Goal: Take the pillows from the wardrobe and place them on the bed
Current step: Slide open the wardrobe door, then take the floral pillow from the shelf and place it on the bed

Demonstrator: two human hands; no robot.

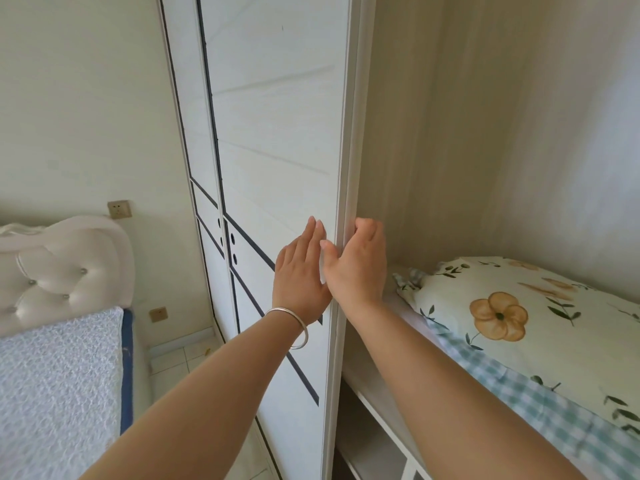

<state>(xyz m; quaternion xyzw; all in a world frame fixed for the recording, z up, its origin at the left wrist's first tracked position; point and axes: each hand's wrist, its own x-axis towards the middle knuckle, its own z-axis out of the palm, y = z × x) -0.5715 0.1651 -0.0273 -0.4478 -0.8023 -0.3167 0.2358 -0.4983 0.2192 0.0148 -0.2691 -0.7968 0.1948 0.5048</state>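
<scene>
While both hands work the sliding door (pixel 277 133), left hand (pixel 301 275) lies flat, fingers released; right hand (pixel 360 261) hooks its edge. Floral pillow (pixel 519 317) waits shelved just right of the fingers. Step: opening. Next: reach in, grasp it.

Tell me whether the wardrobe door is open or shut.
Open: the sliding door is pushed left, exposing the floral pillow on the shelf inside.
</scene>
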